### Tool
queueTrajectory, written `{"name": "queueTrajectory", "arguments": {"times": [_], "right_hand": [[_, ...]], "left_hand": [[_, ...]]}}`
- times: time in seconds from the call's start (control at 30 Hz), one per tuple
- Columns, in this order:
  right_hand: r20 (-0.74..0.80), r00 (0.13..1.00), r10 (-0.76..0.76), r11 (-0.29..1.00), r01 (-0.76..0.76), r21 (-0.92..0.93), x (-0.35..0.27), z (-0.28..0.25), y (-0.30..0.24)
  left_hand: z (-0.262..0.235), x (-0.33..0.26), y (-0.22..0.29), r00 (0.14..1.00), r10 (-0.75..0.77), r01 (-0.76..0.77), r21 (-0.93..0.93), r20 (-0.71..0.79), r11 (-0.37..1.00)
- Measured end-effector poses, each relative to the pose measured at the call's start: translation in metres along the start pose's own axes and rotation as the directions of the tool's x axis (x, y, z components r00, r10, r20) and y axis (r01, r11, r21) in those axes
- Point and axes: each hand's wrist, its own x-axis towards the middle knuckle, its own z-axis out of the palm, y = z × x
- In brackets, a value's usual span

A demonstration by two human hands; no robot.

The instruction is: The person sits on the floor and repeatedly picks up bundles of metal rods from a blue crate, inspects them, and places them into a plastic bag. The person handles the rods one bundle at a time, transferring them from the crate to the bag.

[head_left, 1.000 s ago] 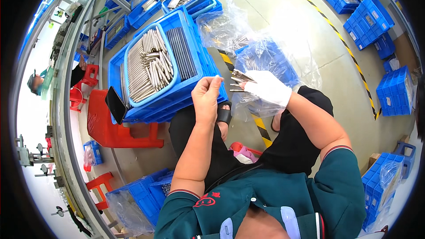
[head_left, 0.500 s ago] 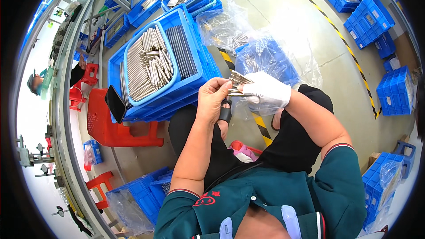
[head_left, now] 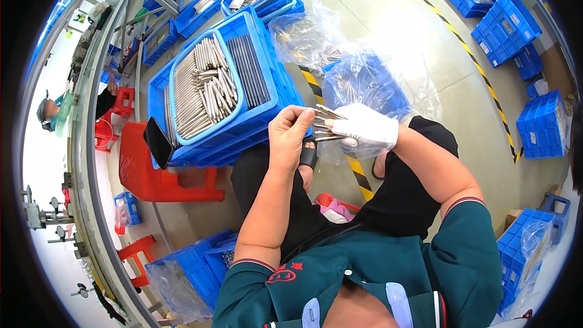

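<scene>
Grip point(head_left: 366, 126) on rods point(head_left: 327, 113) near rod-filled tray point(head_left: 240, 88)

Head-worn, left of a side-by-side pair. Aimed steeply down over the dark-green polo shirt point(head_left: 388, 261). Close to left hand point(head_left: 288, 131) and gloved right hand point(head_left: 370, 126) mid-frame; fisheye-wide, bending straight edges, reaching blue plastic crates point(head_left: 506, 29) well beyond.

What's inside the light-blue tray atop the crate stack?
Slim silvery metal rods, some in rows, some heaped loosely. They hide the bottom of the light-blue tray.
</scene>
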Motion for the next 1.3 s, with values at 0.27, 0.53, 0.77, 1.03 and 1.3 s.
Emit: {"name": "queueTrajectory", "arguments": {"times": [0.27,0.53,0.77,1.03,1.3], "right_hand": [[-0.092,0.995,-0.037,0.983,0.020,-0.182,0.004,0.002,0.003],[-0.089,0.996,-0.028,0.949,-0.002,-0.315,0.005,0.002,0.003],[0.001,0.997,0.077,0.987,-0.076,-0.145,0.001,-0.002,-0.004],[0.027,0.996,0.081,0.984,-0.076,-0.161,0.000,0.002,-0.004],[-0.049,0.997,-0.062,0.919,0.038,-0.392,0.005,0.004,0.009]], "left_hand": [[-0.003,0.001,0.000,0.997,-0.062,0.059,0.070,0.036,0.996],[-0.002,-0.001,-0.001,0.989,-0.145,0.141,0.088,0.035,0.986],[-0.008,0.003,0.003,1.000,-0.004,0.005,0.069,-0.018,0.998],[-0.009,0.004,-0.003,0.985,-0.144,0.150,-0.051,0.097,0.987],[-0.003,0.002,0.001,0.976,-0.182,0.183,0.003,0.120,0.983]]}}
